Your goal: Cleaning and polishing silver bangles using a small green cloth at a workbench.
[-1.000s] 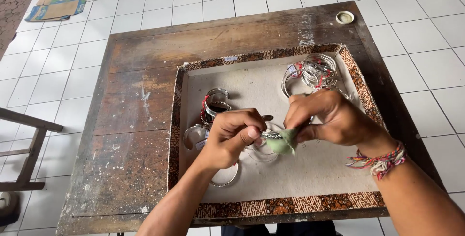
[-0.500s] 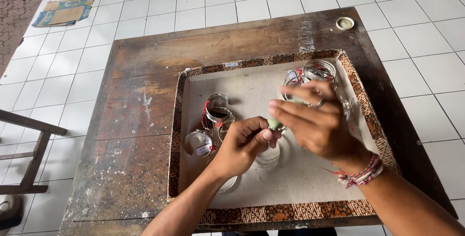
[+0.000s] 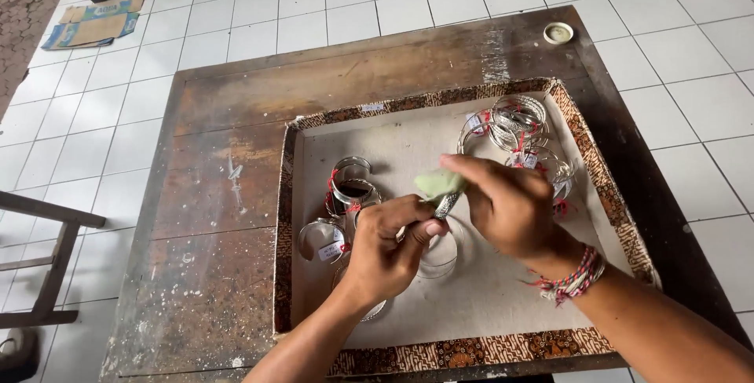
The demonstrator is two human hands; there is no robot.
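Over the middle of a shallow tray [image 3: 408, 108] with a patterned rim, my left hand [image 3: 389, 249] grips a silver bangle [image 3: 445, 206]. My right hand [image 3: 506, 206] pinches a small pale green cloth [image 3: 438, 184] and presses it against the upper part of that bangle. Woven thread bracelets circle my right wrist. Silver bangles with red threads and white tags lie to the left of my hands [image 3: 349, 186] and in a pile at the tray's far right corner [image 3: 514, 120]. More bangles lie under my left hand, partly hidden.
The tray sits on a worn brown wooden table [image 3: 212, 194] over a white tiled floor. A small round lid [image 3: 558, 33] rests at the table's far right corner. A wooden chair frame [image 3: 43, 265] stands at the left; flattened cardboard [image 3: 90, 25] lies on the floor.
Both hands have shifted a little with the bangle between them. The green cloth has gone from under my right hand's fingers to the top of the bangle, and the camera has tilted slightly.
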